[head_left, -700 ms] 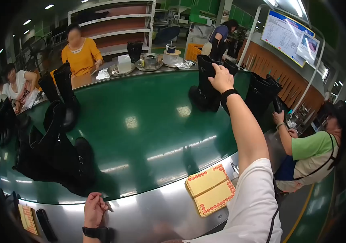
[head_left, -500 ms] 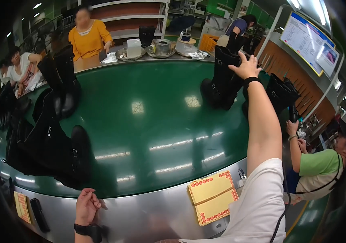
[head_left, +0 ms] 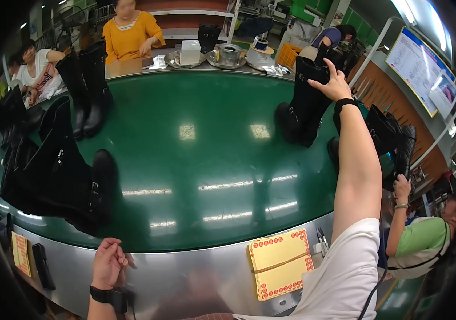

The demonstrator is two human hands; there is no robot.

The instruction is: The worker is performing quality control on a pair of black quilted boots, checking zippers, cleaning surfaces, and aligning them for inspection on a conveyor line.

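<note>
A pair of tall black boots (head_left: 304, 101) with buckled straps stands at the far right of the green belt. My right hand (head_left: 336, 85) is stretched out to their tops, with thumb and fingers spread and no grip on them; I cannot tell whether it touches the shaft. My left hand (head_left: 109, 263) rests over the steel edge at the near left, its fingers loosely curled and nothing visible in them. Closest to it, other black boots (head_left: 73, 178) lie and lean on the belt.
A banded stack of yellow cards (head_left: 281, 264) lies on the steel ledge (head_left: 185, 277), beside small metal tools (head_left: 321, 240). More boots (head_left: 90, 90) stand at the left. A co-worker in green (head_left: 420, 240) holds a black boot (head_left: 405, 152). Opposite are metal trays (head_left: 228, 56) and a person in yellow (head_left: 132, 37).
My view has shifted slightly. My right hand stays by the boot tops, its fingers a little less fanned. The co-worker on the right now has a quilted boot raised in plainer sight.
</note>
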